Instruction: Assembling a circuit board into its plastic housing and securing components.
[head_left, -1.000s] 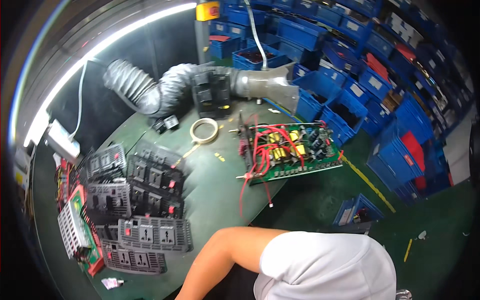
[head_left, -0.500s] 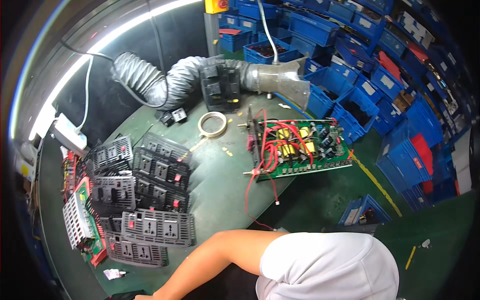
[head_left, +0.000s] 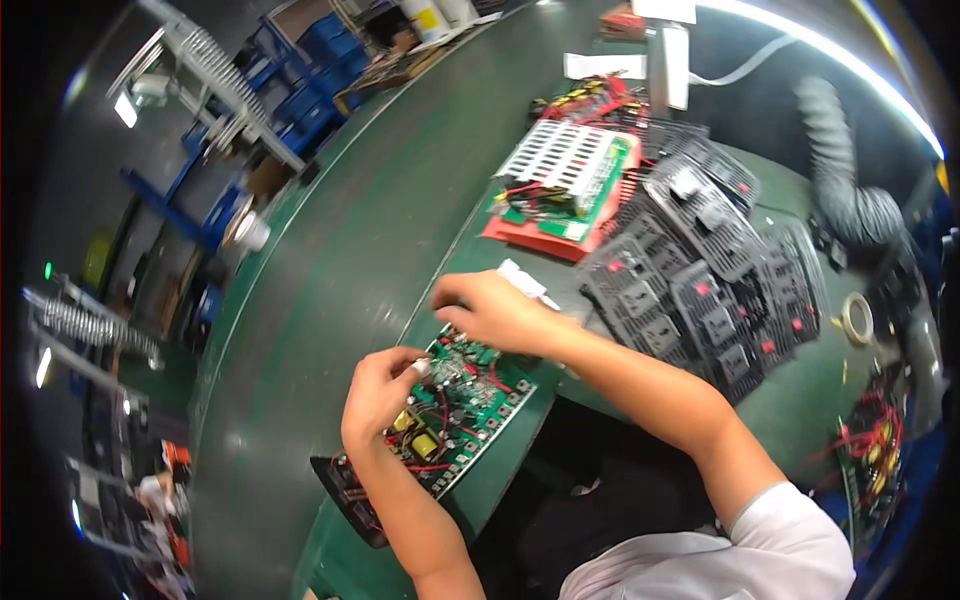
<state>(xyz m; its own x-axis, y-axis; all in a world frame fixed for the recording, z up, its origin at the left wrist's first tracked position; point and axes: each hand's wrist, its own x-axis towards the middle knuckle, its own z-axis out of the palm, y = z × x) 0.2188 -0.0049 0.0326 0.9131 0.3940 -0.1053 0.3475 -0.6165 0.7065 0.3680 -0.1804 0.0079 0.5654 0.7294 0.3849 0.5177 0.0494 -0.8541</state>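
Stretching across most of the view, the green workbench (head_left: 330, 300) carried the work in several stages: a spread of black slotted housings (head_left: 700, 260) lay heaped at the right, a white vented cover (head_left: 565, 165) sat on a red tray (head_left: 530, 235) beyond them, and another wired board (head_left: 875, 450) waited at the far right edge, so by the look of it much assembly remained. Nearer the person, the green circuit board (head_left: 455, 410) lay flat at the bench's front edge, resting partly on a black base (head_left: 345, 495), its red wires and yellow parts already fitted; what was being done to it seemed mid-way. Both forearms came up from the lower edge, bent at the elbow and converging over the board. The right hand (head_left: 495, 310) arched over the board's far end with fingers curled down, possibly pinching a small part, though the grip was hidden. The left hand (head_left: 380, 395) hovered at the board's near side, its fingertips (head_left: 422, 368) pressed together on a component.
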